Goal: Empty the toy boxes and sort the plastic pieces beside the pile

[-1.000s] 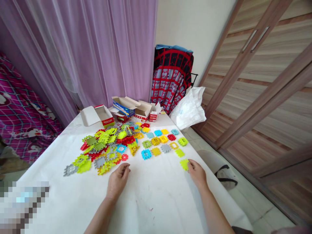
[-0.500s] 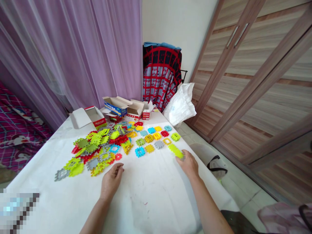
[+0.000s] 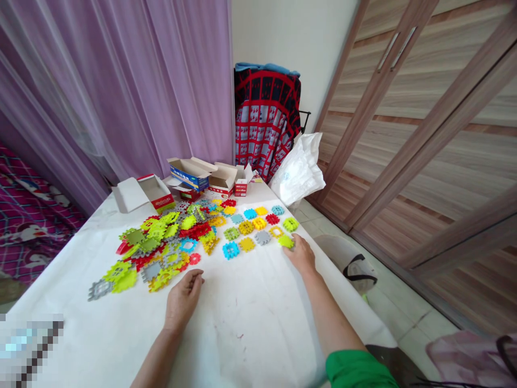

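My right hand is at the right side of the table, its fingertips closed on a yellow-green toothed plastic building piece. That piece is at the end of a row with a grey toothed piece, a yellow one and a blue one. More toothed pieces in several colours lie in rows behind. Loosely curled, my left hand rests on the white cloth with nothing visible in it. Left of the rows spreads a heap of mixed pieces, nearest to that hand.
Open cardboard boxes, including a blue one and a red one, stand along the table's back edge. A white plastic bag is at the back right corner. Wooden wardrobe doors rise on the right. A blurred-out object lies front left.
My right hand has moved slightly away from me and left with the yellow-green piece, bringing it to the row's end. My left hand stays nearly still. A green sleeve now shows.
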### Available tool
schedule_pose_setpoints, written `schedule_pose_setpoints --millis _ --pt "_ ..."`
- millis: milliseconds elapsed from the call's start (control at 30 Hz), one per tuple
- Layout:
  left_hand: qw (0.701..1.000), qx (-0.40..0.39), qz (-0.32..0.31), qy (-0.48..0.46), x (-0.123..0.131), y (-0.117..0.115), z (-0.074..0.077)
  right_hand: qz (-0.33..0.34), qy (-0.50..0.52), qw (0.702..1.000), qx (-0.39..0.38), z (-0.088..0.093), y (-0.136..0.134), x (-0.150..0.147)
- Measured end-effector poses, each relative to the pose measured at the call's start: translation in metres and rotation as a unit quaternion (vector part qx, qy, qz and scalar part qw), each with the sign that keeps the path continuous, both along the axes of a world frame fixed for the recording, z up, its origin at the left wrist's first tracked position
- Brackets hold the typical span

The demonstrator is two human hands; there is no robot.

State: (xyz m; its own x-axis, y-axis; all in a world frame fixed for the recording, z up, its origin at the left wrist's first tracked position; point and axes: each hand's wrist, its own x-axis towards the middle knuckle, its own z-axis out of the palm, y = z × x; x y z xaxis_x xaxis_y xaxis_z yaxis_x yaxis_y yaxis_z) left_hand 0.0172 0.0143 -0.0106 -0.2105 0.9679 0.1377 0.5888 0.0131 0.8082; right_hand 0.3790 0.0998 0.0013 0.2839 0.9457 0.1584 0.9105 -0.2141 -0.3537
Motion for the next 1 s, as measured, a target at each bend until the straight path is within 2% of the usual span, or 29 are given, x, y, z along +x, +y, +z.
schedule_pose_setpoints --millis 200,400,667,800,1000 --pt "1.000 0.001 -0.001 0.004 0.000 -0.001 0.001 0.001 -0.037 0.999 -0.031 0.006 -0.001 -0.004" --pt "1.000 0.003 -0.002 -0.007 0.001 -0.001 0.001 -0.005 -0.054 0.998 -0.036 0.002 0.004 -0.003" --pt "1.000 -0.003 -0.004 -0.002 0.001 -0.001 0.004 -0.071 -0.023 0.997 -0.014 -0.001 0.007 0.037" --pt "1.000 -0.007 0.002 0.002 0.002 -0.001 0.007 -0.064 -0.015 0.998 -0.021 0.000 0.013 0.051" --pt "1.000 -0.008 0.000 0.002 0.002 -0.002 0.009 -0.047 -0.012 0.999 -0.019 -0.007 0.023 0.056"
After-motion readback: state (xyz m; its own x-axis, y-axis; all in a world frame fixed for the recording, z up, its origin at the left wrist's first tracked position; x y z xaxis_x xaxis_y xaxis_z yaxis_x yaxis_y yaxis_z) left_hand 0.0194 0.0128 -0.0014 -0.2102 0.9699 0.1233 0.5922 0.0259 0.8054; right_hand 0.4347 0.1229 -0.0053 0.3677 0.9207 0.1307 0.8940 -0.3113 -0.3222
